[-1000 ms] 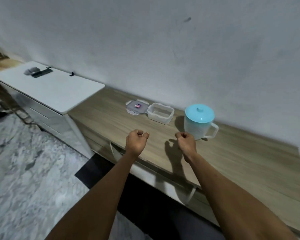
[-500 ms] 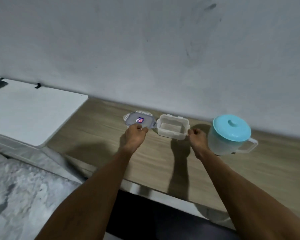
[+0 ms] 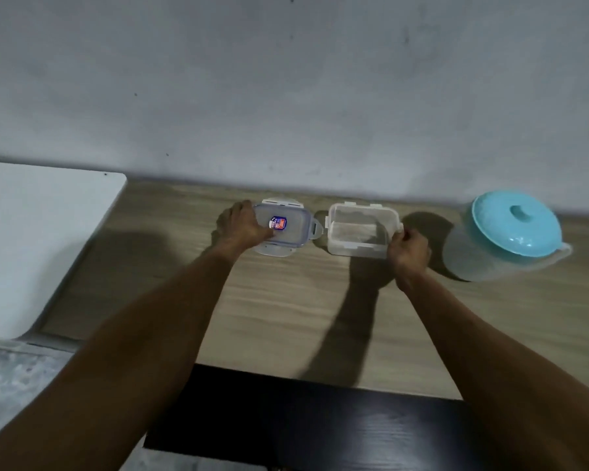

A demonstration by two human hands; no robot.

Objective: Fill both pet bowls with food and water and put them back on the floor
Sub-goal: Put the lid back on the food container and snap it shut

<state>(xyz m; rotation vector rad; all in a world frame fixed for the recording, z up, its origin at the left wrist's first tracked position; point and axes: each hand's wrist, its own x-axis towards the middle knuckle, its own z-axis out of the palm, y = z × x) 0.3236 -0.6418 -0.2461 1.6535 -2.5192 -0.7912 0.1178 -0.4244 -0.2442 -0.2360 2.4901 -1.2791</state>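
Note:
A clear plastic container [image 3: 361, 229], open and seemingly empty, stands on the wooden counter [image 3: 286, 307] near the wall. Its lid [image 3: 289, 226], with a small sticker, lies flat just left of it. My left hand [image 3: 242, 226] grips the lid's left end, thumb on top. At the container's right rim, my right hand [image 3: 408, 253] pinches the edge. A translucent jug with a turquoise lid [image 3: 510, 229] stands to the right. No pet bowls are in view.
A white cabinet top [image 3: 38, 246] adjoins the counter on the left, slightly higher. The grey wall [image 3: 286, 96] runs right behind the container. Below the counter's front edge are a dark surface [image 3: 303, 419] and marbled floor [image 3: 14, 379].
Both hands moved forward from fists above the counter to the lid and the container and took hold of them. The camera leaned closer and looks more steeply down.

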